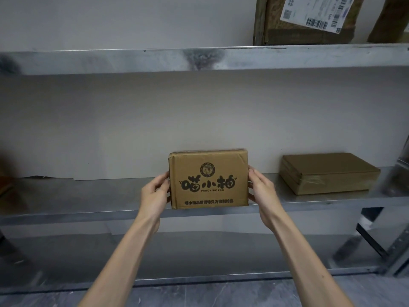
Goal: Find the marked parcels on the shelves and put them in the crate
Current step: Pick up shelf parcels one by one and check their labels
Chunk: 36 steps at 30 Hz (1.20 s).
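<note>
A brown cardboard parcel (208, 179) with black printed characters and a round logo stands upright at the front of the middle metal shelf (88, 204). My left hand (155, 193) grips its left side and my right hand (262, 191) grips its right side, thumbs toward me. A flat plain brown parcel (327, 172) lies on the same shelf to the right. On the top shelf (132, 60), at the right, stands a larger carton (307, 21) with a white barcode label. No crate is in view.
A lower shelf (199, 258) runs beneath, above a dark tiled floor (210, 295). The rack's metal upright and braces (394, 251) stand at the right. A plain wall backs the shelves. A blurred dark shape sits at the far left edge.
</note>
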Each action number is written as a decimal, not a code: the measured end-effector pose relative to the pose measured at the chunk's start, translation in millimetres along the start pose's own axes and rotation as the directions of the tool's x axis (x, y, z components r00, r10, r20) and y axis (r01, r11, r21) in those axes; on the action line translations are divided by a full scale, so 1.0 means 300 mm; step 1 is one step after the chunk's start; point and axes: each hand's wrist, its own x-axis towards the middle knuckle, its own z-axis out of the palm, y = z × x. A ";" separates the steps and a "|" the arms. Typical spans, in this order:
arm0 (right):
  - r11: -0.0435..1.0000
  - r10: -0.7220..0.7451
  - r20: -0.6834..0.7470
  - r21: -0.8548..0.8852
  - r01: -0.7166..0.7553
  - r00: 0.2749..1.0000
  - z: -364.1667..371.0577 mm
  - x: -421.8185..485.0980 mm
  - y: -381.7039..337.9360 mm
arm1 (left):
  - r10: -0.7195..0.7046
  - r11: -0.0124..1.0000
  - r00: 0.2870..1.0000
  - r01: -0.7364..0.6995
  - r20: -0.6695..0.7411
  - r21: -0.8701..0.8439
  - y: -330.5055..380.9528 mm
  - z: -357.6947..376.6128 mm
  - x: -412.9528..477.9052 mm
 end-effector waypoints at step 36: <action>0.999 -0.031 -0.004 0.037 0.031 1.000 -0.052 0.054 0.015 | 0.008 0.999 1.000 -0.007 0.017 -0.034 0.011 -0.002 0.004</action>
